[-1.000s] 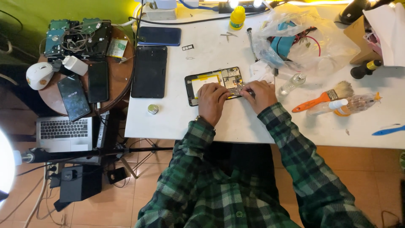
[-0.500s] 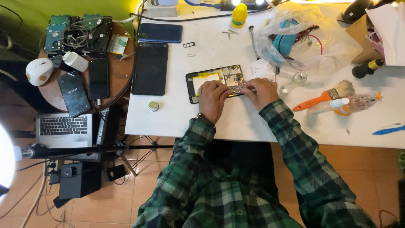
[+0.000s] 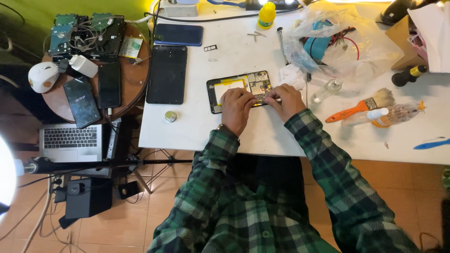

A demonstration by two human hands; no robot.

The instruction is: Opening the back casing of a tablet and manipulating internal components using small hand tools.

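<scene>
**Opened tablet under both hands, tool at the circuit board**

Nearest: green plaid sleeves reaching onto the white table [image 3: 197, 126]. Left hand [image 3: 236, 108] curled, fingers pressed flat on the lower edge of the opened black tablet with yellow battery and exposed circuit board [image 3: 236, 86], steadying it. Right hand [image 3: 287, 100] closed around a thin light-coloured tool [image 3: 276, 99], tip hidden at the board. Judged mid-disassembly, prying or unfastening inside; calling next for small, steady tip work. Farther right, an orange-handled brush [image 3: 358, 107]; farther back, a black tablet shell [image 3: 167, 74] and yellow-capped bottle [image 3: 266, 14].
</scene>
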